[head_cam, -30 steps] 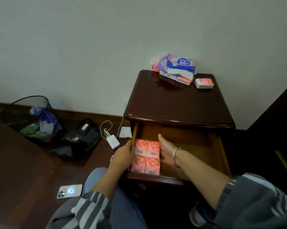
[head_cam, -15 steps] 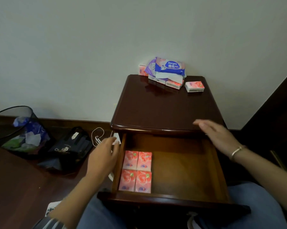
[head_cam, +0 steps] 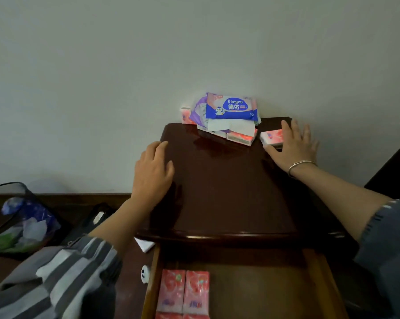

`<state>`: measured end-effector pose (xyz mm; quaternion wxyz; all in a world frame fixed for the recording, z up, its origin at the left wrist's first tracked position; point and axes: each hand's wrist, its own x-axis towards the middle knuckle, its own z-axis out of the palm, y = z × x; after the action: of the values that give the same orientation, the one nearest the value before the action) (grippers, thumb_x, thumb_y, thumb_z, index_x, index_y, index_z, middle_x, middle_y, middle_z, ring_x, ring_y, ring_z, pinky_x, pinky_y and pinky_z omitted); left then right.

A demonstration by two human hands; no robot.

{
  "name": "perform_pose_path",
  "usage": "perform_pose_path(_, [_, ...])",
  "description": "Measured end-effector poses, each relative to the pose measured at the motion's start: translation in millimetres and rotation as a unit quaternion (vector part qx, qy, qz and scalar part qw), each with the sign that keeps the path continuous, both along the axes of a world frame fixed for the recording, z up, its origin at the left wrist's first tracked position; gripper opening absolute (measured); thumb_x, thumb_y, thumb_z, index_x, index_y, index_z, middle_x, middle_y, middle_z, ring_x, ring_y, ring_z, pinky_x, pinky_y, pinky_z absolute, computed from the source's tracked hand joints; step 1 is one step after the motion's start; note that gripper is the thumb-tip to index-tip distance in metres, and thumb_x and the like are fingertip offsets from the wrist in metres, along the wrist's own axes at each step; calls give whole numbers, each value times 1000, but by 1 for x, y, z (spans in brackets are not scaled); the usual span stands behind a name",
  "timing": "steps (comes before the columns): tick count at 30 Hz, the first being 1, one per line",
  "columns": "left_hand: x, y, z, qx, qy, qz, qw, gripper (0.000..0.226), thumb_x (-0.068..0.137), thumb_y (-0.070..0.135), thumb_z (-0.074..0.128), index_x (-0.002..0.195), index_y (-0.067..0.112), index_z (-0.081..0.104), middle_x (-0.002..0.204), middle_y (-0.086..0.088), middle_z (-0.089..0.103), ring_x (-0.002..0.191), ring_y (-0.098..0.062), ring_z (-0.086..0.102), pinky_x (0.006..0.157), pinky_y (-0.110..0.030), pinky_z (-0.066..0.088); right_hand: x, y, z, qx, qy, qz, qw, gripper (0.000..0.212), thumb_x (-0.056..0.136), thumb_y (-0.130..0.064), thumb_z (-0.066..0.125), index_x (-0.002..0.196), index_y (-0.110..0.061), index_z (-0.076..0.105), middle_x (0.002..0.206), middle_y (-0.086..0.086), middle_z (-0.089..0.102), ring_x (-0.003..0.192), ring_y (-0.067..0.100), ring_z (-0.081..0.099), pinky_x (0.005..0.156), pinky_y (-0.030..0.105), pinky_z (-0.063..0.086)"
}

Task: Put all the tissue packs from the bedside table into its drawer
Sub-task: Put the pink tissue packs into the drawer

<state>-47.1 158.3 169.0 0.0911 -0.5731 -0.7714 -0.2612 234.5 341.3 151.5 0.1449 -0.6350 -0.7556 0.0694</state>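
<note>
The dark wooden bedside table (head_cam: 229,192) carries a heap at its back edge: a blue wipes pack (head_cam: 231,108) on top of purple and pink tissue packs (head_cam: 240,135). One pink pack (head_cam: 271,136) lies apart at the back right. My right hand (head_cam: 293,146), fingers spread, reaches over it and touches its right side without a clear grip. My left hand (head_cam: 154,171) hovers open over the table's left edge, holding nothing. Below, the open drawer (head_cam: 263,288) holds pink tissue packs (head_cam: 184,291) in its left part.
A mesh bin (head_cam: 19,217) with rubbish stands on the floor at the left, with a black bag (head_cam: 88,224) beside it. A white charger (head_cam: 145,273) lies on the floor by the drawer. A wall rises behind the table.
Both hands have left the drawer and risen to the table top. The right hand went to the lone pink pack at the back right; the left moved over the table's left edge. The view has moved closer.
</note>
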Motion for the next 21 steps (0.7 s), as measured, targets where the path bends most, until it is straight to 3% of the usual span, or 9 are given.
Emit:
perform_pose_path(3, [-15, 45, 3, -20, 12, 5, 1000, 55, 89, 16, 53, 141, 9, 39, 144, -13, 40, 126, -33, 43, 102, -46, 37, -6, 12, -16, -35, -16, 28, 999, 85, 82, -69, 41, 149, -29, 8, 159, -2, 2, 145, 30, 11, 114, 55, 16])
perform_pose_path(12, [-65, 180, 0, -79, 22, -9, 997, 61, 91, 18, 49, 148, 16, 27, 156, -6, 24, 140, -29, 26, 109, -47, 28, -8, 12, -26, 5, -24, 14, 1000, 82, 82, -67, 42, 148, -31, 9, 158, -2, 7, 142, 28, 20, 112, 52, 22])
perform_pose_path(16, [-75, 203, -12, -81, 41, -55, 994, 57, 89, 23, 55, 143, 22, 37, 148, -3, 37, 134, -28, 34, 105, -44, 30, -7, 13, -27, 12, -25, 9, 1000, 82, 81, -67, 43, 147, -33, 10, 157, -3, 8, 141, 27, 21, 112, 51, 23])
perform_pose_path(21, [-84, 204, -11, -52, 100, -18, 994, 40, 90, 36, 57, 122, 13, 56, 121, -14, 50, 113, -36, 44, 91, -45, 35, -7, 12, -25, 12, -22, 7, 1000, 79, 82, -64, 45, 147, -33, 13, 157, -4, 9, 141, 25, 21, 112, 51, 22])
